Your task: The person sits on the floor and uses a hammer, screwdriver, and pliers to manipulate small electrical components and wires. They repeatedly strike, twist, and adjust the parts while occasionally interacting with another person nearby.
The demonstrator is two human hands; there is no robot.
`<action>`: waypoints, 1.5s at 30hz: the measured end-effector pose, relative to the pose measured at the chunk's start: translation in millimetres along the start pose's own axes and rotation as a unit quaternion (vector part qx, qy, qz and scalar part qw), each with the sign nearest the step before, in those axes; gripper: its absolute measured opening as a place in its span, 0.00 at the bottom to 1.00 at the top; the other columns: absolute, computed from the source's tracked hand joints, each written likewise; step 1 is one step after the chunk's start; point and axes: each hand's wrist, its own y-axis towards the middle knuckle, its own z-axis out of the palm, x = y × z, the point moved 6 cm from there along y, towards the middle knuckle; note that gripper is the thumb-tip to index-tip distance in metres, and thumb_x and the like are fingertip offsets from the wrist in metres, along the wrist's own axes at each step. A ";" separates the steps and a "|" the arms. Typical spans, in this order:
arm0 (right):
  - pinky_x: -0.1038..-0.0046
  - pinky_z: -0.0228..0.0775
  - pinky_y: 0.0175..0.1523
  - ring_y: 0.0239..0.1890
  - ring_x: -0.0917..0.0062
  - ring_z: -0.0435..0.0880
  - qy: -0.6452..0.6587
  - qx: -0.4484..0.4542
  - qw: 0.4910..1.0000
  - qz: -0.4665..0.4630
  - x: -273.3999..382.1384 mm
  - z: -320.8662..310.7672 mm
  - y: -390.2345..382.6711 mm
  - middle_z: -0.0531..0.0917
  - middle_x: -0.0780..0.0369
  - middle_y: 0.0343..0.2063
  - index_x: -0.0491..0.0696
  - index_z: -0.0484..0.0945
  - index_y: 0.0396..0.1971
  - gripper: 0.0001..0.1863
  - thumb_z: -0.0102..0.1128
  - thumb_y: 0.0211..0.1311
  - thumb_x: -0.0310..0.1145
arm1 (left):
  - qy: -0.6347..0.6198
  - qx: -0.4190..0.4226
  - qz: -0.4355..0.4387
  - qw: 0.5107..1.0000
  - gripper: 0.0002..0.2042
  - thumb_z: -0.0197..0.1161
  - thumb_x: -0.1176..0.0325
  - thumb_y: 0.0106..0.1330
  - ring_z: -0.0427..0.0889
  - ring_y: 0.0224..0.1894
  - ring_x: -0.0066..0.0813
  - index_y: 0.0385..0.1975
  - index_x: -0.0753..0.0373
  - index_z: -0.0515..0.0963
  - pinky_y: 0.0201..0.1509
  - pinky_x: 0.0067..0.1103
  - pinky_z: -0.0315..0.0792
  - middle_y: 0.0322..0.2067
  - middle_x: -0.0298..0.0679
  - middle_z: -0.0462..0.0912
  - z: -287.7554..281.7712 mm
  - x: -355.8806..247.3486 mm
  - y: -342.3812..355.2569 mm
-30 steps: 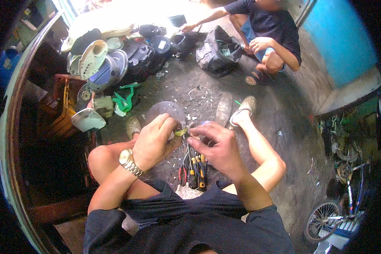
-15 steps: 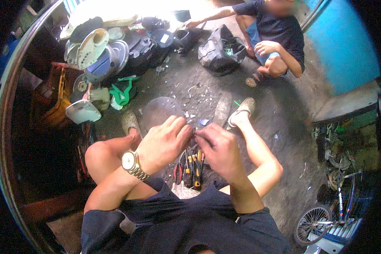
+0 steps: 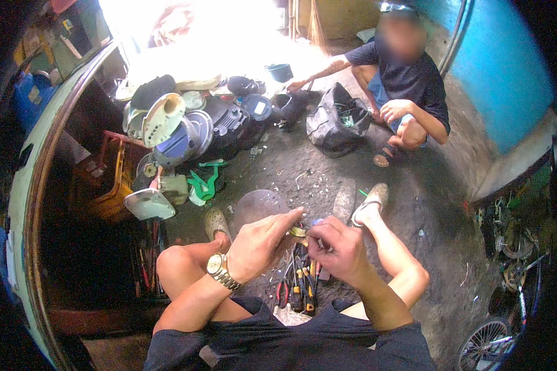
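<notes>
My left hand [image 3: 261, 246], with a metal wristwatch [image 3: 221, 270] at its wrist, is closed with its fingers stretched toward the right. At its fingertips is a small yellow-green piece [image 3: 298, 232], too small to name. Close beside it, my right hand [image 3: 339, 248] is pinched, and what it grips is hidden by the fingers. Below the hands, red-handled pliers [image 3: 283, 293] and several yellow-and-black handled tools [image 3: 308, 292] lie on the ground between my legs. A dark round disc [image 3: 260, 203] lies flat beyond my left hand.
A heap of fan parts and plastic covers [image 3: 182, 139] stands at the far left, beside an orange crate [image 3: 122, 179]. A co-worker [image 3: 405, 83] squats at the far right near a black bag [image 3: 337, 123]. Small scraps [image 3: 300, 179] litter the dirt floor. A bicycle wheel [image 3: 486, 346] is at lower right.
The view has tilted up and shifted left. My left fingers have straightened, and the yellow-green piece now shows between my hands. My right hand stays pinched.
</notes>
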 end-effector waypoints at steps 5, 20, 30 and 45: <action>0.70 0.79 0.35 0.34 0.65 0.87 0.074 -0.008 0.995 0.065 -6.6 -4.5 -3.6 0.85 0.56 0.35 0.43 0.83 0.39 0.11 0.70 0.55 0.28 | 0.002 -0.066 0.017 0.998 0.24 0.70 0.77 0.55 0.82 0.38 0.46 0.53 0.64 0.73 0.40 0.31 0.78 0.39 0.47 0.81 -0.6 -4.8 3.7; 0.81 0.71 0.24 0.21 0.85 0.80 0.348 0.055 0.841 0.411 -169.2 101.3 -62.0 0.87 0.63 0.31 0.44 0.81 0.49 0.16 0.62 0.66 0.37 | -0.106 -0.152 -0.167 0.968 0.13 0.70 0.76 0.58 0.85 0.42 0.22 0.43 0.63 0.80 0.40 0.19 0.77 0.40 0.39 0.87 -13.3 60.7 -26.6; 0.52 0.79 0.45 0.39 0.51 0.86 -0.161 0.355 0.797 0.461 -208.0 272.3 -312.1 0.84 0.44 0.34 0.40 0.78 0.45 0.19 0.59 0.57 0.35 | -0.248 -0.259 -0.359 0.862 0.11 0.69 0.80 0.60 0.82 0.31 0.23 0.41 0.68 0.76 0.36 0.20 0.77 0.33 0.38 0.82 -49.7 116.9 -70.2; 0.66 0.73 0.21 0.19 0.70 0.82 0.198 0.308 0.561 0.742 -217.1 278.3 -404.1 0.82 0.59 0.22 0.43 0.81 0.34 0.12 0.62 0.60 0.38 | -0.425 -0.255 -0.336 0.801 0.10 0.56 0.69 0.73 0.83 0.36 0.28 0.46 0.69 0.75 0.37 0.26 0.81 0.51 0.51 0.80 -37.1 122.0 -72.7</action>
